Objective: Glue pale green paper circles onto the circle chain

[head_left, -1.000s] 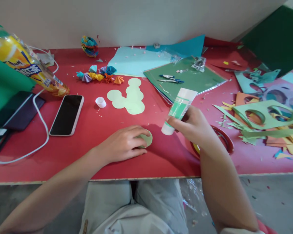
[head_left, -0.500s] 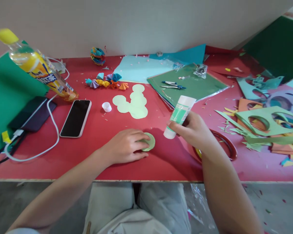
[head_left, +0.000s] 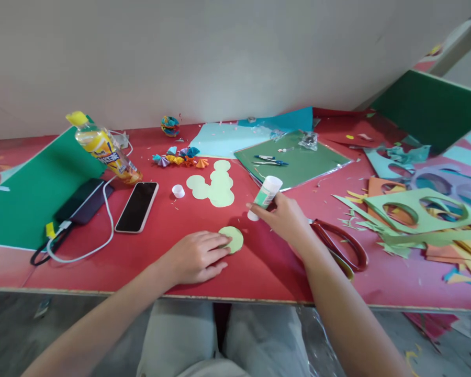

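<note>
My left hand (head_left: 198, 255) rests flat on the red table (head_left: 259, 262), fingertips pressing down a pale green paper circle (head_left: 233, 239). My right hand (head_left: 284, 217) holds a white and green glue tube (head_left: 266, 197), tilted with its nozzle down and to the left, just above the table beyond the circle. A pile of several more pale green circles (head_left: 215, 184) lies farther back. The tube's small white cap (head_left: 178, 191) sits to the left of that pile.
Red-handled scissors (head_left: 343, 246) lie under my right forearm. A phone (head_left: 137, 206), a power bank with cable (head_left: 82, 201) and a tipped yellow bottle (head_left: 104, 148) are at left. Paper sheets, pens (head_left: 270, 159), folded paper fans (head_left: 178, 156) and cut scraps (head_left: 416, 214) crowd the back and right.
The view has pulled back and tilted up. My right hand has carried the glue tube leftward and farther from me, past the circle. The left hand stays on the circle.
</note>
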`<state>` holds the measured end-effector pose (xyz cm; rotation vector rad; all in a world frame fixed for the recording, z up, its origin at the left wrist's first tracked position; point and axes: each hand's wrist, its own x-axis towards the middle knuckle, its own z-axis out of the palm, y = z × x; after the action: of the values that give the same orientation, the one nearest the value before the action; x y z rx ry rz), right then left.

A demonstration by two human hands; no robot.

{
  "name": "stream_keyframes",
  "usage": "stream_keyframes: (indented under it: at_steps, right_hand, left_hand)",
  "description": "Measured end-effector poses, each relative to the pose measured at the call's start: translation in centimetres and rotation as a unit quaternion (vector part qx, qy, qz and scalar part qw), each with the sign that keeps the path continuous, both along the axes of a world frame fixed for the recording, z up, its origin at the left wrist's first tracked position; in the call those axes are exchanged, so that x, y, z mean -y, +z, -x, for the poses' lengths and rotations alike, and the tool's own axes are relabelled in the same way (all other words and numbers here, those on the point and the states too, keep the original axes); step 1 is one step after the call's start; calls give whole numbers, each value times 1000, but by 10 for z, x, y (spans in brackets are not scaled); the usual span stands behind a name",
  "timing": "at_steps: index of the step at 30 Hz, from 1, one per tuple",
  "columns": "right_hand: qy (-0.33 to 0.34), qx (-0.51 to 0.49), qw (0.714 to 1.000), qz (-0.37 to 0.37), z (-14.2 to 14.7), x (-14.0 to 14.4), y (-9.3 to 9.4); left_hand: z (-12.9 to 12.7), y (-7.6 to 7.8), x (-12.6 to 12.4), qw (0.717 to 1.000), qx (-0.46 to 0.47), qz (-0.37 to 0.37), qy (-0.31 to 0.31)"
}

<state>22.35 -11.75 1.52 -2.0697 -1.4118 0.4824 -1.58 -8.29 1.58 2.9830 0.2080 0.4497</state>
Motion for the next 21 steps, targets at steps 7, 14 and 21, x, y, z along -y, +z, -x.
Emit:
stream_keyframes:
  at_steps: [7,14,21]
  right_hand:
    - [-1,-30,999,-14,0,0,3]
    - [-10,-36,999,-22,2,1,5]
    - [-8,-28,1000,-2,3,0,6]
  left_hand:
    - [3,-9,32,996,-27,-4,80]
    - [-2,-13,37,993,17,-4,115]
    - [-5,-14,29,990,53,-33,129]
